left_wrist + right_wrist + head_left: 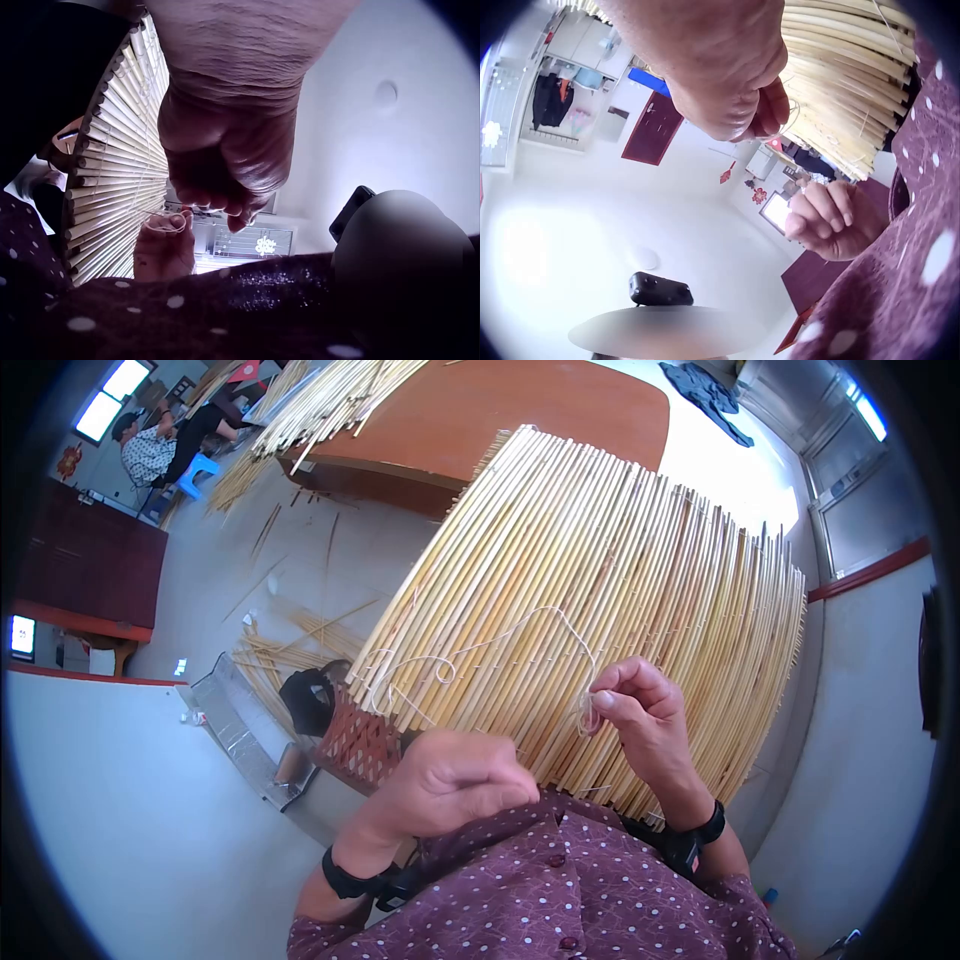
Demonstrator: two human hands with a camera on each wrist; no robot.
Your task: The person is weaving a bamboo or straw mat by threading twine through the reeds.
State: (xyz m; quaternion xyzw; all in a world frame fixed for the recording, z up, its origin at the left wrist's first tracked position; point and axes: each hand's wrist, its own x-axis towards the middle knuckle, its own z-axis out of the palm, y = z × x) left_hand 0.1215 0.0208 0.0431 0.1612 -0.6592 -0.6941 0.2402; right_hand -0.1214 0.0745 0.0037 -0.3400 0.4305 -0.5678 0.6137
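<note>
Far left, a seated person (150, 450) is by the window, well apart from the work. Loose reeds (290, 650) lie on the floor below, and a red-brown woven basket (355, 745) stands just beside the mat's lower left corner. Behind, a brown table (520, 410) carries a bundle of reeds (330, 400). Left hand (455, 782): grip drawn together in a fist, fingers curled, nothing seen held, placed before the mat's lower edge and above the spotted maroon shirt (540, 890). Reed mat (620, 580): pale stalks side by side, curving up and away from the person. White thread (548, 609): it lies in loose loops across the mat's face, from the lower left corner to the right hand (645, 715). Right hand: grip clamped on the thread, thumb and forefinger pinching it close against the stalks
</note>
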